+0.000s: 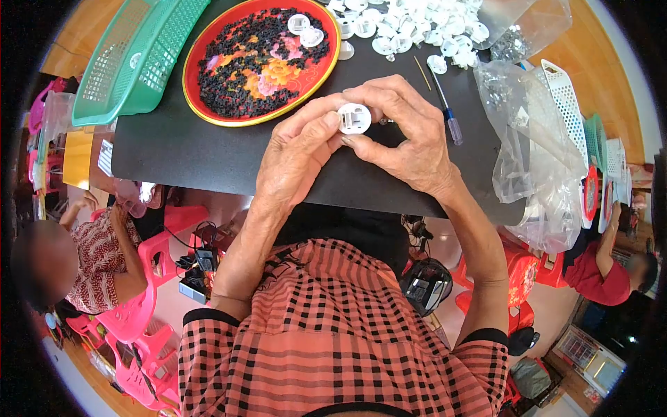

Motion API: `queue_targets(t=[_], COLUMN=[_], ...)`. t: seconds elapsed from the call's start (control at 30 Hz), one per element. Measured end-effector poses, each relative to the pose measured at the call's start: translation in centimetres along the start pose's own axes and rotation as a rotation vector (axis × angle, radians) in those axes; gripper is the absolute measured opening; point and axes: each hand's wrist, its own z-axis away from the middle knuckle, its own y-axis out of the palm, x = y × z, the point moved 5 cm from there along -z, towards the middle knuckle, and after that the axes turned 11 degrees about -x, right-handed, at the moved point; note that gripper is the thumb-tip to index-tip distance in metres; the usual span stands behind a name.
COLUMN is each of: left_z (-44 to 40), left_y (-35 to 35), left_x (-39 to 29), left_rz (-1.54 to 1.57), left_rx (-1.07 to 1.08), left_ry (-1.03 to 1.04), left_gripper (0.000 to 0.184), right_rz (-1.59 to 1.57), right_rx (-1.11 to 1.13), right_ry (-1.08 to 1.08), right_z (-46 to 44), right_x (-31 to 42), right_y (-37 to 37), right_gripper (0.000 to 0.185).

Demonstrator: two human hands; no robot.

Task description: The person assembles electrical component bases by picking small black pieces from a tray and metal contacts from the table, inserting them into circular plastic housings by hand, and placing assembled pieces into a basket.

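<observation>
Above the dark table's front part, my left hand (297,149) pinches a round white plastic piece (355,119) between thumb and fingers. My right hand (410,139) curves around the piece's other side, its thumb and fingertips at the edge. Slots and a small rectangular part show on the piece's face. Behind my left hand lies a red tray (260,59) with many small black parts and two white round pieces on it. A heap of white pieces (417,28) lies at the back, beside a screwdriver (453,126) with a blue handle and a thin stick (422,73).
A green basket (132,62) stands at the left. Clear plastic bags (531,153), one with small metal parts, lie at the right, near a white perforated basket (564,104). One person (104,260) sits at far left, another (604,271) at far right.
</observation>
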Motion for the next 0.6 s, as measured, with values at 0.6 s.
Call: queue_targets(t=[0.6], left_z=[0.13], left_y=[0.70], left_x=[-0.63], left_rz=[-0.055], left_rx=[-0.033], left_ry=[-0.080], left_gripper=[0.031], right_rz=[0.205], right_rx=[-0.066], right_ry=[-0.264], right_z=[0.58], right_x=[-0.27], right_y=[0.00], right_gripper=[0.043])
